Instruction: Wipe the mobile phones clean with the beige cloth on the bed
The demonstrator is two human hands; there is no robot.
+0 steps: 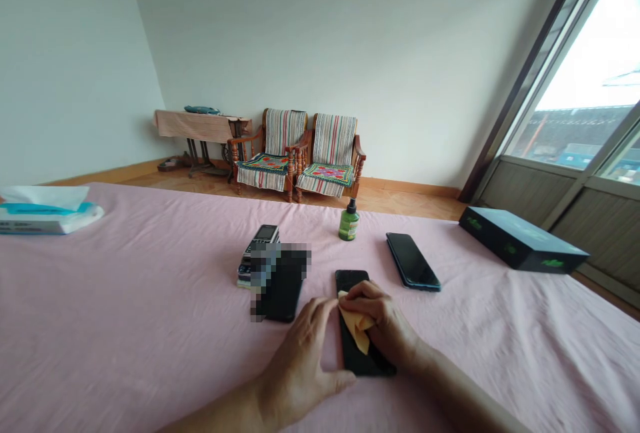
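A black smartphone [353,280] lies flat on the pink cloth-covered surface in front of me. My right hand [383,320] is closed around a yellow cloth [356,330], pressing it on the phone's dark face. Along the phone's left edge rests my left hand [305,353], fingers stretched out and thumb apart near the phone's lower corner. Whether the left fingertips touch the phone or only lie beside it, I cannot tell. Left of that hand lies another dark phone [285,296], its outline partly blurred by a pixelated patch.
A stack of phones with a keypad phone [263,240] on top stands left. Beyond are a green bottle [349,223] and a smartphone [413,260]. A black box [520,240] sits right, a tissue pack [45,213] far left. Two wooden chairs [327,146] stand behind.
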